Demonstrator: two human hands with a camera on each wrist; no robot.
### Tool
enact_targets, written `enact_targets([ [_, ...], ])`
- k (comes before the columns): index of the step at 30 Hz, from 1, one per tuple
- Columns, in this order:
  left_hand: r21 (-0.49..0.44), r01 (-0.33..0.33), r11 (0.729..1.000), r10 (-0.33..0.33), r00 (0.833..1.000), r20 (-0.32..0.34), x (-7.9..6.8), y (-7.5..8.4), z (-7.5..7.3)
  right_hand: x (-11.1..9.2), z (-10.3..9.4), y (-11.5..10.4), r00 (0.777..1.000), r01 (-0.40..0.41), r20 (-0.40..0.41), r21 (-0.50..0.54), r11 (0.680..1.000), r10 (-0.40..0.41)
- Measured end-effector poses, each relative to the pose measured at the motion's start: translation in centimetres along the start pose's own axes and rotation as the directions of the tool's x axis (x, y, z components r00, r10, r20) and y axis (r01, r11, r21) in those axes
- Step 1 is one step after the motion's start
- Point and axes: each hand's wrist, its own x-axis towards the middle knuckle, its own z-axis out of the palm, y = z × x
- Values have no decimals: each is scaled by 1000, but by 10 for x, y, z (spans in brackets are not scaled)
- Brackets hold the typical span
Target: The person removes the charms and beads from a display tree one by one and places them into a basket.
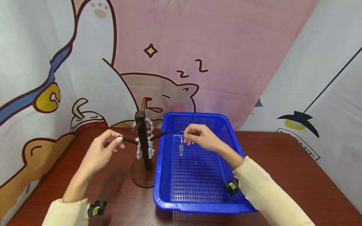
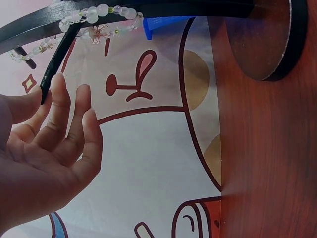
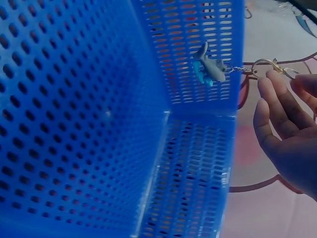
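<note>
My left hand (image 1: 99, 150) pinches the tip of a thin dark peg (image 1: 130, 141) on the left side of a dark wooden display stand (image 1: 145, 141) with a round base. Beaded bracelets (image 1: 150, 147) in white and clear hang on the stand; in the left wrist view a bracelet (image 2: 101, 12) loops near the pinched peg. With thumb and fingers, my right hand (image 1: 202, 137) holds a keychain (image 1: 181, 149) by its metal ring over the blue basket. From its short chain dangles a grey and teal charm (image 3: 213, 67), shaped like a sea animal with a tail.
The blue plastic basket (image 1: 205, 207), with perforated walls, stands just right of the display stand on a reddish-brown table (image 1: 282, 169). Another peg (image 1: 159, 135) points toward the basket's left rim. Behind the table hangs a cartoon-printed cloth (image 1: 226, 47).
</note>
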Motion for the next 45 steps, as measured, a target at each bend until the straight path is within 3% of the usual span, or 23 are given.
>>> enact_targets([
  [12,-4,2,1000,-2,1000,0,0,1,-1,1,9,24,995,-101,5,-41,994,101],
  [28,-5,8,1000,-8,1000,3,1,1,-3,-3,20,41,983,-164,41,-232,959,178],
  [39,2,27,1000,-27,1000,12,0,1,-1,-3,22,35,977,-195,51,-207,959,209],
  [45,7,33,999,-33,999,15,0,1,-1,0,25,19,984,-137,98,-142,980,151],
])
